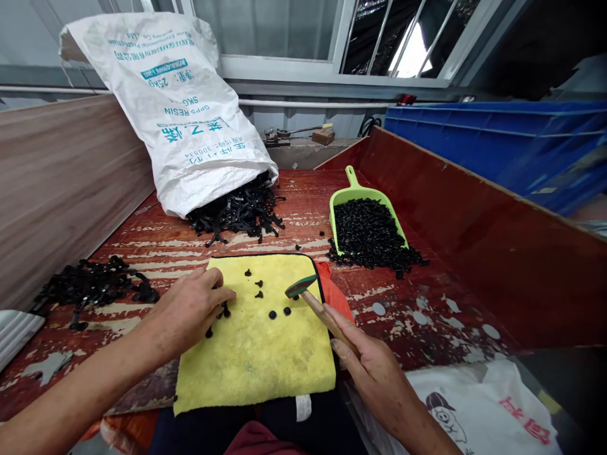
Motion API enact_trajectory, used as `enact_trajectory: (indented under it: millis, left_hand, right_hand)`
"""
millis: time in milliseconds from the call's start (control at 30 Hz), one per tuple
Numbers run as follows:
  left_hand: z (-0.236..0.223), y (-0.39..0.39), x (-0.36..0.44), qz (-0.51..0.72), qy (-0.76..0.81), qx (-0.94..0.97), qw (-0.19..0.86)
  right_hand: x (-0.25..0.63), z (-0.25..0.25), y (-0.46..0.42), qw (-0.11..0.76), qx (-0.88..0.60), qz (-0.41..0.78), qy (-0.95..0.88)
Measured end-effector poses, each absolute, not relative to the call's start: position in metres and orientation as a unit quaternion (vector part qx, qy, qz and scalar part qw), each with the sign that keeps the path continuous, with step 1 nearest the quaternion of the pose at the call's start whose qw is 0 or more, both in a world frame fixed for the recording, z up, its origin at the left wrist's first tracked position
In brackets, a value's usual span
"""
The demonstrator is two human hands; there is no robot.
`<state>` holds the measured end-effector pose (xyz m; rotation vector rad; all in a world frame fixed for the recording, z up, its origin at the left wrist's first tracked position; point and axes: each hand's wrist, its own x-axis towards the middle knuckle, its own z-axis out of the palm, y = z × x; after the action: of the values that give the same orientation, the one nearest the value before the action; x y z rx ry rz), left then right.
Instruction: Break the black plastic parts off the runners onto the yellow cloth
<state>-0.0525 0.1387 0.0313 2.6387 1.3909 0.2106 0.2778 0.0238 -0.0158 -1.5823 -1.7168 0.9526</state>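
My right hand (370, 363) grips the wooden handle of a small hammer (327, 316), whose green-edged dark head (301, 287) hovers over the right side of a yellow cloth (265, 360). At the cloth's left edge my left hand (190, 306) has its fingers curled together around a small black plastic part (226, 309), partly hidden by the fingers. Several small black stemmed pieces (258, 284) lie on the cloth. Two round black pieces (272, 315) rest nearer its middle. Another sits partly beneath the hammer head.
A white sack (190, 114) spills black plastic parts (241, 212) at the back. More black parts (99, 281) are heaped at left. A green dustpan (351, 179) full of small black pieces stands at right. Wooden boards (474, 215) flank the worn red table (303, 196); a blue crate (497, 139) is beyond.
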Motion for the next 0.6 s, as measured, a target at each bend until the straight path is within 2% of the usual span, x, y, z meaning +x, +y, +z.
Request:
enact_trajectory:
  millis: [100,200,300,367,433,500,600]
  left_hand:
    - [0.018,0.144,-0.052,0.008,0.446,0.894,0.038]
    - [0.013,0.144,-0.06,0.033,0.468,0.879,0.083]
    - [0.022,0.134,-0.057,0.151,0.495,0.821,0.239]
    - [0.03,0.121,-0.043,0.243,0.522,0.719,0.388]
    - [0.033,0.107,-0.022,0.278,0.545,0.599,0.517]
    - [0.029,0.096,-0.002,0.304,0.548,0.535,0.566]
    - [0.017,0.09,0.016,0.327,0.549,0.496,0.588]
  right_hand:
    - [0.278,-0.009,0.022,0.291,-0.596,0.365,-0.654]
    - [0.279,-0.008,0.02,0.292,-0.586,0.369,-0.66]
    - [0.273,-0.008,0.02,0.315,-0.583,0.389,-0.64]
    - [0.262,-0.005,0.024,0.336,-0.585,0.409,-0.615]
    - [0.248,0.002,0.03,0.348,-0.588,0.43,-0.591]
    - [0.234,0.01,0.037,0.362,-0.585,0.442,-0.576]
    - [0.222,0.017,0.046,0.393,-0.568,0.43,-0.581]
